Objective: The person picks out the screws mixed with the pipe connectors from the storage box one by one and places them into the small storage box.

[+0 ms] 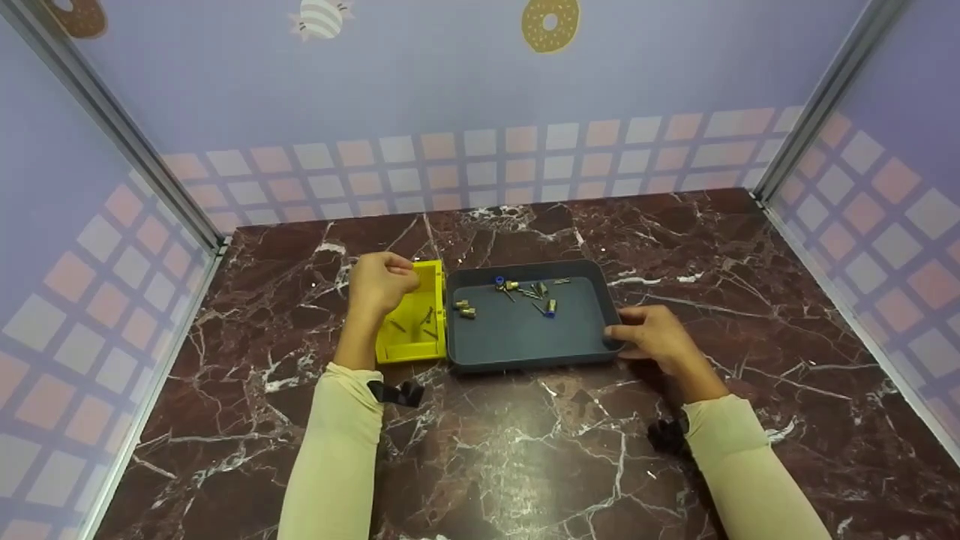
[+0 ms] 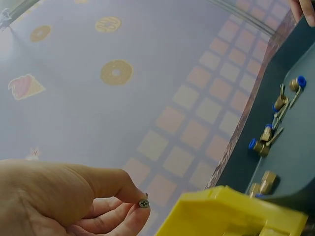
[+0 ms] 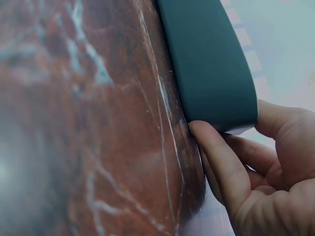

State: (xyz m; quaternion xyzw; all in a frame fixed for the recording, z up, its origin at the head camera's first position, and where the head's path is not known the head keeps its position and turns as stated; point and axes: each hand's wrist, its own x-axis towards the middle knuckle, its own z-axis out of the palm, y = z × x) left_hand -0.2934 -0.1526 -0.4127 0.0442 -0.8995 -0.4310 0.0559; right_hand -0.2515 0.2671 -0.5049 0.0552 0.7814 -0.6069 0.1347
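Note:
Over the yellow bin (image 1: 407, 351), my left hand (image 1: 380, 283) pinches a small cross-head screw (image 2: 143, 203) between thumb and fingertips; its head faces the left wrist camera. A few screws (image 1: 429, 315) lie on the bin's floor. Right beside the bin stands a dark grey tray (image 1: 525, 341) holding several brass fittings (image 1: 551, 307), some with blue collars, and loose screws (image 1: 562, 281). My right hand (image 1: 654, 335) grips the tray's right end near the front corner, thumb over the rim and fingers low against the outer wall.
Bin and tray stand on a dark red marbled table (image 1: 495, 450). Patterned walls (image 1: 480, 82) enclose the table at the back and both sides. Black straps (image 1: 397, 392) sit on both wrists over light sleeves.

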